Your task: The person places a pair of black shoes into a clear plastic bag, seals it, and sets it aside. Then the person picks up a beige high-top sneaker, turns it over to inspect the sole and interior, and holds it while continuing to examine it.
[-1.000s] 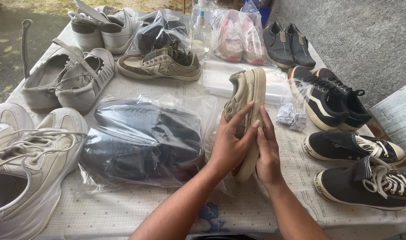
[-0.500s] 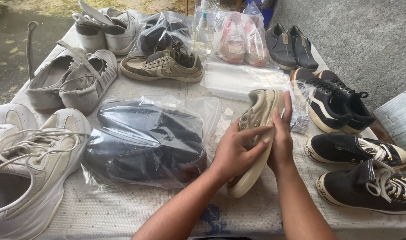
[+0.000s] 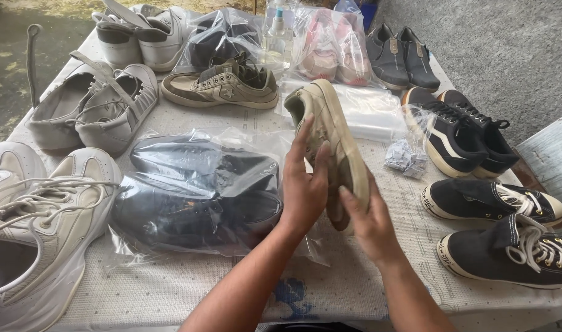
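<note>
Beige canvas fills my hands in the head view: I hold a worn beige shoe [image 3: 333,144] above the middle of the desk [image 3: 170,289], its pale sole turned to the right and its toe pointing away from me. My left hand [image 3: 304,187] wraps the upper from the left, fingers spread up along the side, its grip closed on the shoe. My right hand [image 3: 372,224] presses flat against the sole near the heel, fingers nearly straight. Just left of my hands lies a pair of dark shoes in a clear plastic bag [image 3: 198,193]. White sneakers [image 3: 38,209] sit at the left edge, a brown low sneaker [image 3: 222,86] farther back, and dark lace-up sneakers [image 3: 508,230] to the right.
</note>
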